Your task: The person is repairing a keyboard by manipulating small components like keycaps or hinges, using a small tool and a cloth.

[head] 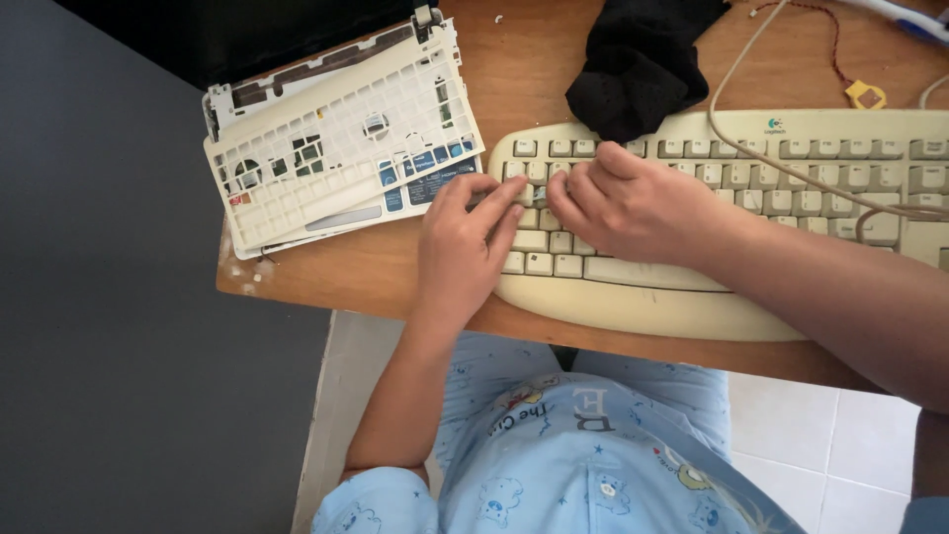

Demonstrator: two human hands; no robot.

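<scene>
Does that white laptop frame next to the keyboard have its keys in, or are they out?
Out. The white laptop frame shows an open grid of empty key slots, with bare cut-outs where keys would sit.

Soft, even daylight falls across the wooden surface (514, 69), leaving only faint shadows beneath the hands. The frame is sharp at centre, with slight wide-angle bending toward the edges and no glare.
</scene>
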